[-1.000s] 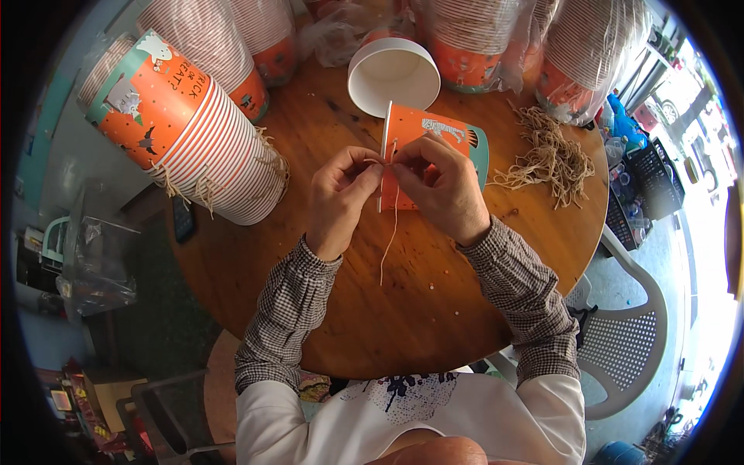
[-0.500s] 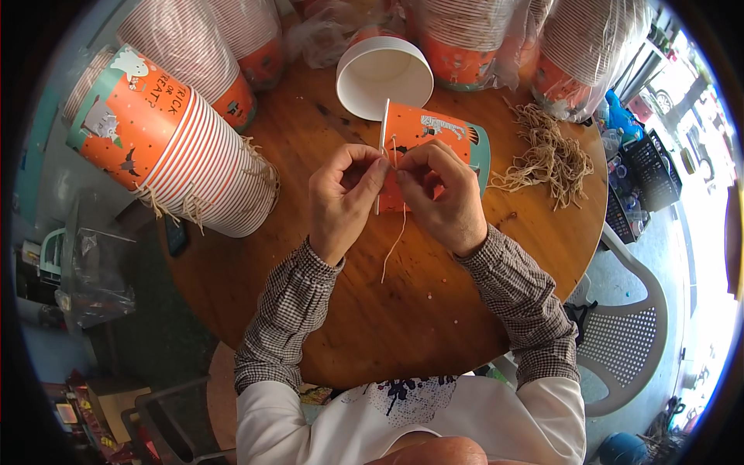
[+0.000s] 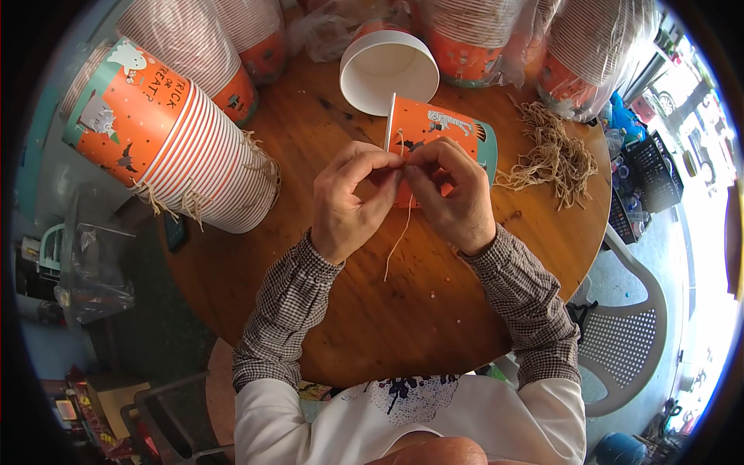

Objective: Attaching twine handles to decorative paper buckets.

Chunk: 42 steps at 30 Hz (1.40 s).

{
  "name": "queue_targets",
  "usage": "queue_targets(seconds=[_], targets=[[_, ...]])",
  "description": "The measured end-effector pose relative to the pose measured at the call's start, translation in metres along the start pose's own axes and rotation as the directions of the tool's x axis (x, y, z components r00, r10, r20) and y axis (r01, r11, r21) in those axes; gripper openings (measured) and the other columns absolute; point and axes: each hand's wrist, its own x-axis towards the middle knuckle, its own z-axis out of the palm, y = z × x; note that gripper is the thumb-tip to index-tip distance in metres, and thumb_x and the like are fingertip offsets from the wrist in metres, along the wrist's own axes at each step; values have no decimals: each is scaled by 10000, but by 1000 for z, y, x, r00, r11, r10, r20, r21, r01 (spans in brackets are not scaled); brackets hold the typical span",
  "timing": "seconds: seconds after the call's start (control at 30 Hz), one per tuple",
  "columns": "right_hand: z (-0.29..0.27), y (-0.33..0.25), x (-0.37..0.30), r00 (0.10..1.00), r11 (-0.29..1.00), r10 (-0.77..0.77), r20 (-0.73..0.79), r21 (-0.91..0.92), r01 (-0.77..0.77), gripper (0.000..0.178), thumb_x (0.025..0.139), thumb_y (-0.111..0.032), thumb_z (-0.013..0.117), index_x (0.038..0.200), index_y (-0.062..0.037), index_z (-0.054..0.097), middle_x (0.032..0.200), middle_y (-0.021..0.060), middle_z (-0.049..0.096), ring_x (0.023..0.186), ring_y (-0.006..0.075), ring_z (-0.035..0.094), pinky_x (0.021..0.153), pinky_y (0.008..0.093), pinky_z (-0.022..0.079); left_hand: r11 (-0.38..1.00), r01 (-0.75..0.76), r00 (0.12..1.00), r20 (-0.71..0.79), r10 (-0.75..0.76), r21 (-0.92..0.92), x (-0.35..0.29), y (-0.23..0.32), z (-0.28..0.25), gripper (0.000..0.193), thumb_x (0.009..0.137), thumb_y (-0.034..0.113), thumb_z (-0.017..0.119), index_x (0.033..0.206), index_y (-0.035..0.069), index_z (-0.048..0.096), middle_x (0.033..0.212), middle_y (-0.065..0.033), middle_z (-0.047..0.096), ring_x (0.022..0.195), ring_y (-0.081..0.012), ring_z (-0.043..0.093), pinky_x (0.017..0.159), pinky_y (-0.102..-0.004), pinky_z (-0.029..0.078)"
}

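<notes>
An orange paper bucket (image 3: 463, 128) with a teal base lies on its side on the table, its rim to the left. A thin piece of twine (image 3: 404, 244) runs from a hole near its rim down to my fingers, and the loose tail hangs below. With thumb and forefinger, my left hand (image 3: 350, 205) pinches the twine at the rim. My right hand (image 3: 459, 194) pinches it too, fingertips meeting the left ones over the bucket's side. The exact crossing of the strand is hidden between the fingertips.
A tilted stack of nested buckets (image 3: 209, 163) with twine ends stands at the left. Behind are an open white-lined bucket (image 3: 387, 74) and several plastic-wrapped stacks (image 3: 465, 46). A tangled twine pile (image 3: 554, 155) lies right, beyond which stands a grey chair (image 3: 624, 341).
My fingertips have come together on the twine, where a small gap stood before. Both hands and the bucket have shifted slightly right in view.
</notes>
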Motion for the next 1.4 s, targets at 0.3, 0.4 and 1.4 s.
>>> queue_targets(seconds=[0.3, 0.4, 1.4], targets=[[-2, -4, 1, 999, 997, -41, 9, -58, 42, 120, 819, -24, 663, 934, -19, 628, 854, 53, 601, 675, 136, 591, 597, 260, 477, 955, 237, 971, 69, -229, -176, -1, 3, -6, 68, 848, -46, 614, 905, -12, 630, 849, -16, 607, 689, -74, 591, 597, -221, 489], [-1, -5, 1, 996, 991, -90, 12, -95, 90, 124, 811, -23, 668, 929, -24, 628, 852, 58, 596, 683, 161, 612, 604, 276, 494, 855, 387, 922, 169, -350, -344, 0, 3, -9, 43, 891, 2, 590, 921, -2, 621, 792, 14, 582, 654, -41, 546, 567, -206, 461], [7, -4, -3, 985, 983, -156, -72, -105, 148, 144, 801, -10, 704, 908, -21, 609, 843, 54, 608, 672, 145, 617, 579, 265, 506, 299, 642, 683, 350, -641, -706, -5, 8, -8, 162, 939, 112, 615, 1019, -20, 663, 756, -3, 622, 582, -40, 498, 504, -183, 374]])
